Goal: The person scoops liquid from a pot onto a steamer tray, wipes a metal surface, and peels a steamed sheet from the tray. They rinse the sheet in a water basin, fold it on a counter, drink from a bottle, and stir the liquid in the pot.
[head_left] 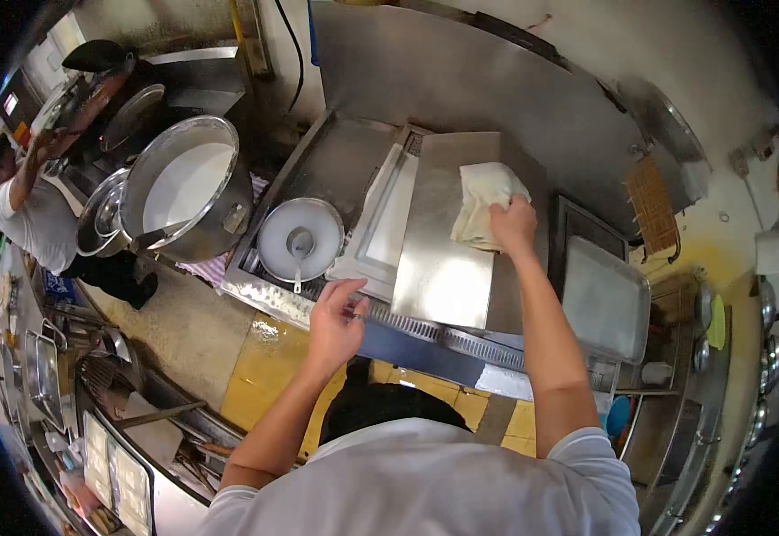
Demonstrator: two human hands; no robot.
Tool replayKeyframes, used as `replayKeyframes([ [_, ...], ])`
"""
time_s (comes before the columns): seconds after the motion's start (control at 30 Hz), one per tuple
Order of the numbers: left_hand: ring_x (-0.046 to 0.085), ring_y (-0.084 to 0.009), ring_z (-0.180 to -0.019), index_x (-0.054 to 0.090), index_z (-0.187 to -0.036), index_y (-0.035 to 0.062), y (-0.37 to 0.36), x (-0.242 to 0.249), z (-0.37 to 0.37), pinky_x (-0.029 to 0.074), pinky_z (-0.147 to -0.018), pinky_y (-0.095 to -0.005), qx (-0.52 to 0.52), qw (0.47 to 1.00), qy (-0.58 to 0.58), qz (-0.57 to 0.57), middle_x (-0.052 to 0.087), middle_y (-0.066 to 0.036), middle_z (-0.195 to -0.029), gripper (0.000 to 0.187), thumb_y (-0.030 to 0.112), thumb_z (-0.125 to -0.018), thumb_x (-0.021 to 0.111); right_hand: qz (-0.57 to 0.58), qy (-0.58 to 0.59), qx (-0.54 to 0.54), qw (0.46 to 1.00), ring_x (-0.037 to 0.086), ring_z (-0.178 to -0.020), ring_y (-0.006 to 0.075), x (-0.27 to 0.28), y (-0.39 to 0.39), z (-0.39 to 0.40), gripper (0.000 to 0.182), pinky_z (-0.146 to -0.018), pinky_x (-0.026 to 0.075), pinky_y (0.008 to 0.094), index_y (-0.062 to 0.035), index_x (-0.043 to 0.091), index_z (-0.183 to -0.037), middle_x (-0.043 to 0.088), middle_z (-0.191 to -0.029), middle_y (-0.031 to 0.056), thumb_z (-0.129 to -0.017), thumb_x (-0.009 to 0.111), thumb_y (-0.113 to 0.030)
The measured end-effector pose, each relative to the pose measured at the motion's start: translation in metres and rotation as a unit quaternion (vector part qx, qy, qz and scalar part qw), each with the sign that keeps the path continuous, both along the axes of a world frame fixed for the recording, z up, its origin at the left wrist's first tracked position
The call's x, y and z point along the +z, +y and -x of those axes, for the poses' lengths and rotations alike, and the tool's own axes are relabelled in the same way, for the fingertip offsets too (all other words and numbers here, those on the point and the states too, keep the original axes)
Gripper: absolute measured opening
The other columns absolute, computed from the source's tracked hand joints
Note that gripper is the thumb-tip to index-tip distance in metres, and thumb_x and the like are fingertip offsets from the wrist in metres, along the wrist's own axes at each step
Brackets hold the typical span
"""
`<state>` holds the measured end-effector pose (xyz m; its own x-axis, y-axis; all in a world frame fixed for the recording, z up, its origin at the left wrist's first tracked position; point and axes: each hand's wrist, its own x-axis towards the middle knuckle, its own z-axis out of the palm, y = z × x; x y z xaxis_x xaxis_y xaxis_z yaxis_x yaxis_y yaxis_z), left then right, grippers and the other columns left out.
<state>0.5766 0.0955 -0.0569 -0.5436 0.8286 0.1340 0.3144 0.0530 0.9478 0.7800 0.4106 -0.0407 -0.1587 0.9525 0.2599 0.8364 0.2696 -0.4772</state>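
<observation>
A folded cream cloth (479,207) lies on top of a slant-sided stainless steel cover (448,255) on the counter. My right hand (514,223) grips the cloth's right side and presses it on the metal. Holding nothing, my left hand (336,323) hovers by the counter's front edge, its fingers loosely bent and apart. Nearest to it are a pale rectangular tray (379,234), partly under the cover, and a round metal pan of white liquid (275,256). A ladle (299,243) rests in that pan, its handle toward me.
To the left stands a large steel pot (144,152) of white liquid, beside a metal bowl (93,234). A co-worker (32,214) holds a wok further left. A shallow metal tray (606,299) lies at the right; a wicker piece (651,205) hangs on the wall.
</observation>
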Motion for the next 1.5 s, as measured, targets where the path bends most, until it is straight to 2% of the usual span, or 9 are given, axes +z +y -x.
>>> replayKeyframes([
  [0.23,0.069,-0.0205,-0.079,0.069,-0.120,0.0058,0.018,-0.031,0.071,0.057,-0.068,-0.0303,0.001,1.000,-0.007,0.026,0.065,-0.014,-0.116,0.033,-0.005,-0.089,0.067,0.054,-0.011,-0.091,0.994,0.067,-0.104,0.0487,-0.012,0.043,0.071,0.041,-0.094,0.052,0.0524,0.0090,0.070,-0.099,0.068,-0.106,0.0352,-0.084,0.069,-0.029],
  [0.43,0.069,-0.0201,-0.079,0.069,-0.119,0.0051,0.027,-0.042,0.101,0.057,-0.068,-0.0305,-0.005,0.999,-0.016,0.041,0.066,-0.014,-0.114,0.031,-0.004,-0.089,0.066,0.082,-0.019,-0.114,0.990,0.065,-0.109,0.0500,-0.038,0.062,0.099,0.050,-0.097,0.051,0.0516,0.0111,0.065,-0.113,0.066,-0.114,0.0358,-0.083,0.069,-0.029],
  [0.57,0.069,-0.0205,-0.080,0.070,-0.118,0.0049,0.037,-0.042,0.110,0.057,-0.069,-0.0305,0.000,0.999,-0.022,0.032,0.066,-0.013,-0.113,0.030,-0.004,-0.090,0.066,0.041,0.004,-0.098,0.994,0.065,-0.108,0.0507,-0.065,0.070,0.100,0.051,-0.097,0.050,0.0528,0.0115,0.062,-0.114,0.066,-0.112,0.0362,-0.081,0.069,-0.027],
  [0.73,0.070,-0.0208,-0.079,0.070,-0.117,0.0053,0.043,-0.040,0.120,0.057,-0.070,-0.0307,-0.005,0.999,-0.003,0.033,0.067,-0.013,-0.111,0.029,-0.004,-0.089,0.066,0.054,0.010,-0.116,0.992,0.065,-0.109,0.0504,-0.049,0.056,0.112,0.051,-0.098,0.050,0.0531,0.0123,0.063,-0.114,0.066,-0.113,0.0367,-0.080,0.068,-0.026],
  [0.83,0.070,-0.0211,-0.079,0.070,-0.116,0.0057,0.046,-0.044,0.124,0.057,-0.070,-0.0309,-0.004,1.000,-0.005,0.028,0.067,-0.013,-0.110,0.029,-0.004,-0.089,0.066,0.126,-0.050,-0.128,0.982,0.065,-0.111,0.0491,-0.046,0.062,0.111,0.052,-0.099,0.051,0.0516,0.0123,0.064,-0.115,0.066,-0.114,0.0364,-0.081,0.067,-0.026],
  [0.93,0.070,-0.0215,-0.079,0.070,-0.116,0.0056,0.052,-0.050,0.124,0.058,-0.070,-0.0312,-0.005,0.999,-0.019,0.029,0.067,-0.013,-0.111,0.029,-0.004,-0.089,0.066,0.175,-0.091,-0.109,0.974,0.065,-0.112,0.0474,-0.047,0.074,0.108,0.052,-0.100,0.051,0.0501,0.0104,0.065,-0.116,0.066,-0.117,0.0345,-0.082,0.066,-0.029],
  [1.23,0.071,-0.0226,-0.080,0.070,-0.117,0.0057,0.073,-0.038,0.112,0.058,-0.072,-0.0317,-0.039,0.999,-0.004,0.012,0.067,-0.014,-0.113,0.030,-0.004,-0.089,0.066,0.162,-0.099,-0.072,0.979,0.061,-0.122,0.0430,-0.073,0.093,0.101,0.060,-0.104,0.049,0.0459,0.0044,0.060,-0.131,0.063,-0.131,0.0274,-0.083,0.067,-0.032],
  [1.4,0.070,-0.0218,-0.082,0.070,-0.117,0.0040,0.078,-0.035,0.100,0.058,-0.072,-0.0324,-0.055,0.998,-0.015,-0.017,0.066,-0.015,-0.113,0.029,-0.004,-0.090,0.065,0.175,-0.003,-0.051,0.983,0.065,-0.114,0.0420,-0.065,0.073,0.096,0.053,-0.100,0.051,0.0466,0.0035,0.064,-0.125,0.068,-0.120,0.0273,-0.085,0.072,-0.030],
  [1.5,0.066,-0.0158,-0.081,0.069,-0.118,0.0021,0.073,-0.054,0.096,0.054,-0.070,-0.0269,-0.069,0.997,-0.020,-0.002,0.065,-0.012,-0.111,0.029,-0.006,-0.090,0.064,0.193,0.103,-0.062,0.974,0.069,-0.101,0.0408,-0.082,0.072,0.077,0.047,-0.090,0.054,0.0464,0.0018,0.067,-0.117,0.071,-0.108,0.0249,-0.083,0.077,-0.029],
])
